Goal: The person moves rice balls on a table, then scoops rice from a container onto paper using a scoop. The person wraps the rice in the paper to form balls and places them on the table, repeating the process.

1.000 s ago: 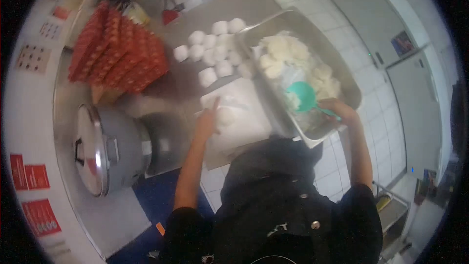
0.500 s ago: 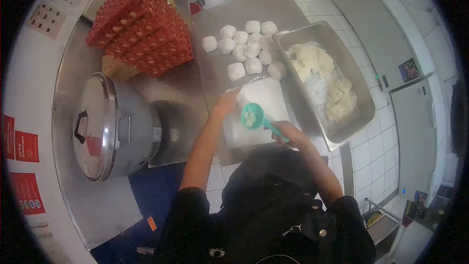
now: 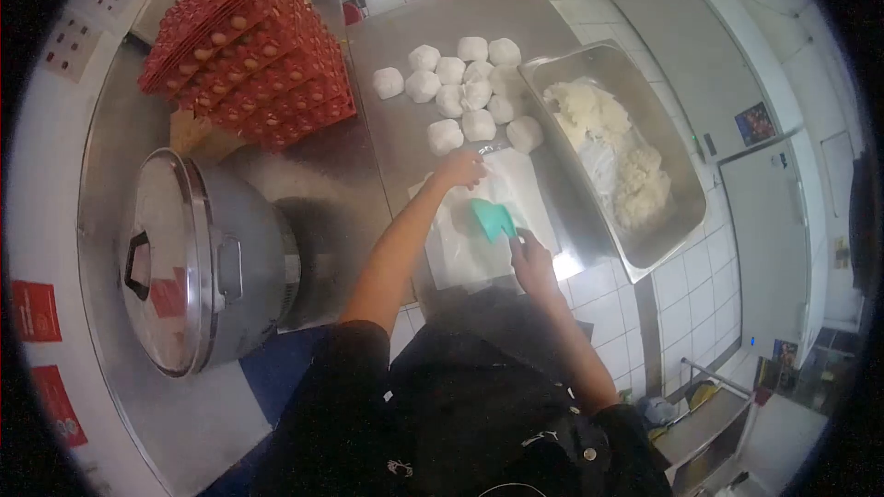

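Observation:
My right hand (image 3: pixel 532 263) is closed around the handle of a turquoise scoop (image 3: pixel 494 219). The scoop's bowl is tipped over above white paper sheets (image 3: pixel 460 248), and its inside is hidden from me. My left hand (image 3: pixel 459 169) hovers at the paper's upper left edge, its fingers bent and apart, with nothing visible in them. Just beyond it lie several white wrapped bundles (image 3: pixel 445 136), grouped on the steel table. To the right, a deep steel pan (image 3: pixel 690 212) holds cooked white rice (image 3: pixel 642 189) and a piece of clear plastic.
A large rice cooker (image 3: pixel 249 258) with its lid on stands at the left. Behind it rise stacked red egg trays (image 3: pixel 258 55) with eggs. The steel table (image 3: pixel 387 37) ends close to my body, and tiled floor (image 3: pixel 681 304) shows on the right.
The scoop has turned from upright, with rice showing in it, to tipped over the paper. My left hand has shifted right and upward, its fingers now bent.

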